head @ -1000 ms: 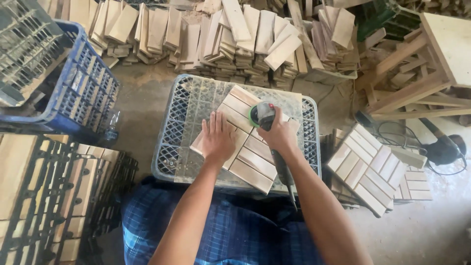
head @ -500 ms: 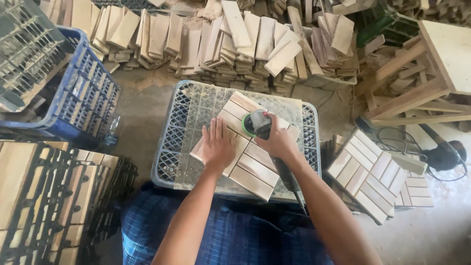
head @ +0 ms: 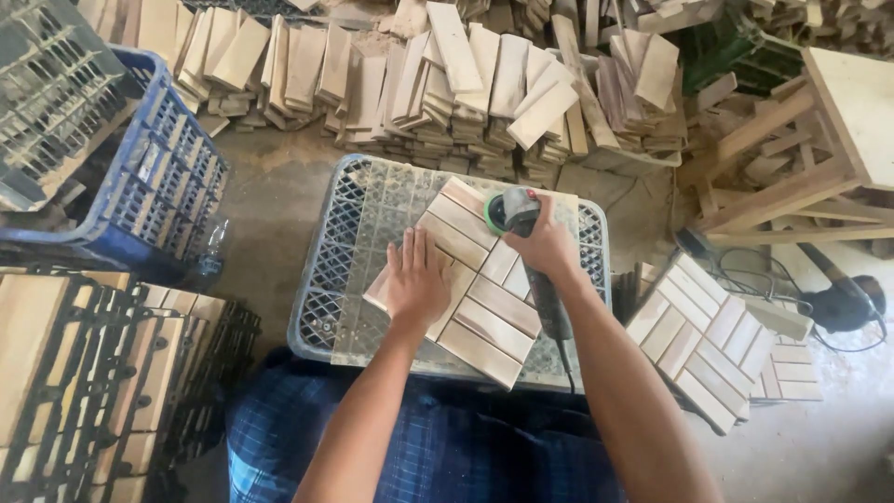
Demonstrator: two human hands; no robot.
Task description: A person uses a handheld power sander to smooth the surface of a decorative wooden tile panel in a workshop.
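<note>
left hand [head: 416,279] flat, fingers spread, on wooden tile [head: 470,279] | right hand [head: 548,244] gripping sander [head: 518,212] at tile's far edge | tile lies atop grey crate [head: 349,251], bare mesh left

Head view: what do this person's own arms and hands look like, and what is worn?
Both forearms are bare, with no sleeves in view. The left hand and right hand wear no gloves, rings or watch. Blue checked cloth covers the lap.
</note>
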